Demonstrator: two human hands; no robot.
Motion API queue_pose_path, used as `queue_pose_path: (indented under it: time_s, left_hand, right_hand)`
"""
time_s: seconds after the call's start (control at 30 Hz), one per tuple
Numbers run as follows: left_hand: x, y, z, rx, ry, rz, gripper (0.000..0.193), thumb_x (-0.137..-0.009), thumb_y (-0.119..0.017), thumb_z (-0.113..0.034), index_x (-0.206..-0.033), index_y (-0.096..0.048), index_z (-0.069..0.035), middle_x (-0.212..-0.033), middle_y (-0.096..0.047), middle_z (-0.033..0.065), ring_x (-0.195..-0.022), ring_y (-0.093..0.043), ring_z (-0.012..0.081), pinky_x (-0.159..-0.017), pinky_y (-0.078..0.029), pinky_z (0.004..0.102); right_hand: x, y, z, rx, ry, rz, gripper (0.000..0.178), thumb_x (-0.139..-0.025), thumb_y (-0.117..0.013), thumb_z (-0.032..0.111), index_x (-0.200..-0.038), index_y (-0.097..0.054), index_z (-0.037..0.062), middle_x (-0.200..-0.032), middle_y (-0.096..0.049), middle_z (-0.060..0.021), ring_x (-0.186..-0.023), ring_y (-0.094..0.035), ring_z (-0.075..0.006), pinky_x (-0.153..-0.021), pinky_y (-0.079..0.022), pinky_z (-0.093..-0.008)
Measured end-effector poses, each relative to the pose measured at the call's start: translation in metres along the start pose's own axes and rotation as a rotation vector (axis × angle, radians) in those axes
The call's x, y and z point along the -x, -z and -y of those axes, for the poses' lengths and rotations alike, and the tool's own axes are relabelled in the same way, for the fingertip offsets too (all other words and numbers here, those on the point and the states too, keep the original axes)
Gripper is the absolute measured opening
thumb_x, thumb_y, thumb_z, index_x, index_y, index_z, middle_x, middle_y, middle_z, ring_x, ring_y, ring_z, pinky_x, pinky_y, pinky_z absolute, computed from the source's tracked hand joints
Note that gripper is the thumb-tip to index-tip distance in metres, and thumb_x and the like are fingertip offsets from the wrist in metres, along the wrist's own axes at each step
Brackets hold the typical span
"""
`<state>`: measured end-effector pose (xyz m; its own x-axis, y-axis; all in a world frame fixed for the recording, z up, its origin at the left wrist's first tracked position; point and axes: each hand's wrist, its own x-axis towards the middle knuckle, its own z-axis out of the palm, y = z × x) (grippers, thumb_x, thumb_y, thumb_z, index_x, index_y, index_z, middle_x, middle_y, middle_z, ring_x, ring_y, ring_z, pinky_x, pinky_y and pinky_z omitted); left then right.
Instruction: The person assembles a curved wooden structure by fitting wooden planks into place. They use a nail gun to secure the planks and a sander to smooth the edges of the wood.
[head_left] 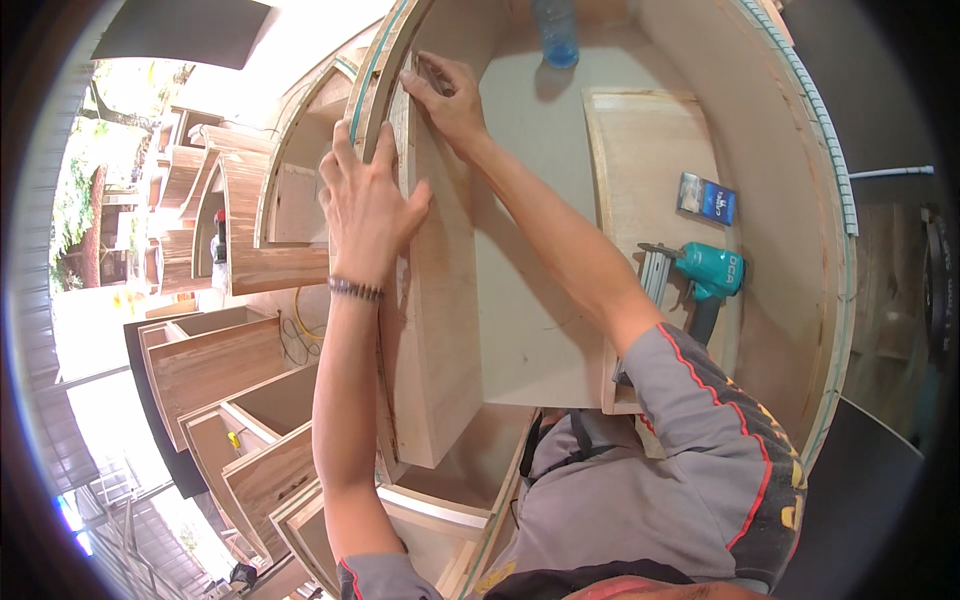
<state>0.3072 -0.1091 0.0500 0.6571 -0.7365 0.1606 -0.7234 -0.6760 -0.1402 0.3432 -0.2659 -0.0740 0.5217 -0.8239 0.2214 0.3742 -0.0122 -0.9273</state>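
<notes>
My left hand (368,205), with a beaded bracelet at the wrist, lies with fingers spread over the curved plywood rim (366,95) of a large wooden cabinet. Farther along that side, my right hand (450,105) has its thumb and forefinger bent round the top edge of a long wooden board (440,300). This board stands upright along the cabinet's inner left side, close against the rim. Part of the right hand's grip is hidden by its own fingers. A teal nail gun (712,270) rests on a wooden ledge (640,150) to the right of my right forearm.
A small blue packet (708,198) sits on the ledge beyond the nail gun. At the cabinet's far end stands a blue plastic bottle (557,35). Several wooden cabinet frames (215,365) are at the left, with a yellow hose (305,315) among them.
</notes>
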Motion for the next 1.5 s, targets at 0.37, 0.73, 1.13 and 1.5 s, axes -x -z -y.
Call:
queue_pose_path:
  time_s: [0.37, 0.73, 1.13, 1.5]
  left_hand:
    - [-0.064, -0.016, -0.012, -0.016, 0.051, -0.034, 0.063, -0.085, -0.076, -0.038, -0.144, -0.059, -0.024, -0.152, -0.038, 0.0216, -0.133, -0.047, 0.0448, -0.098, -0.051, 0.0564]
    - [-0.062, -0.014, -0.011, 0.006, 0.057, -0.059, 0.058, -0.085, -0.075, -0.035, -0.141, -0.062, -0.026, -0.150, -0.042, 0.0181, -0.131, -0.050, 0.0439, -0.097, -0.052, 0.0578]
    - [-0.064, -0.020, -0.006, 0.077, 0.082, -0.040, 0.043, -0.091, -0.064, -0.030, -0.131, -0.069, -0.017, -0.148, -0.044, 0.0202, -0.134, -0.046, 0.0427, -0.100, -0.047, 0.0596]
    - [-0.063, -0.018, -0.007, 0.074, 0.094, -0.033, 0.036, -0.095, -0.063, -0.031, -0.126, -0.071, -0.014, -0.150, -0.042, 0.0208, -0.131, -0.049, 0.0390, -0.092, -0.050, 0.0555]
  right_hand:
    - [0.000, -0.001, -0.004, -0.054, -0.014, 0.007, 0.063, -0.090, -0.078, 0.046, -0.135, -0.065, 0.0037, -0.134, -0.053, -0.0145, -0.125, -0.055, -0.0258, -0.104, -0.047, -0.0374]
    - [-0.001, -0.004, -0.007, -0.112, -0.038, 0.023, 0.063, -0.088, -0.079, 0.045, -0.136, -0.065, 0.0068, -0.138, -0.052, -0.0150, -0.128, -0.055, -0.0294, -0.108, -0.046, -0.0390]
    - [-0.004, -0.003, -0.007, -0.098, -0.071, 0.068, 0.056, -0.092, -0.076, 0.040, -0.137, -0.065, 0.0091, -0.134, -0.056, -0.0143, -0.120, -0.056, -0.0256, -0.102, -0.048, -0.0364]
    - [-0.006, -0.004, -0.010, -0.191, -0.080, 0.104, 0.054, -0.095, -0.073, 0.035, -0.141, -0.061, 0.0081, -0.135, -0.055, -0.0146, -0.121, -0.056, -0.0230, -0.102, -0.048, -0.0348]
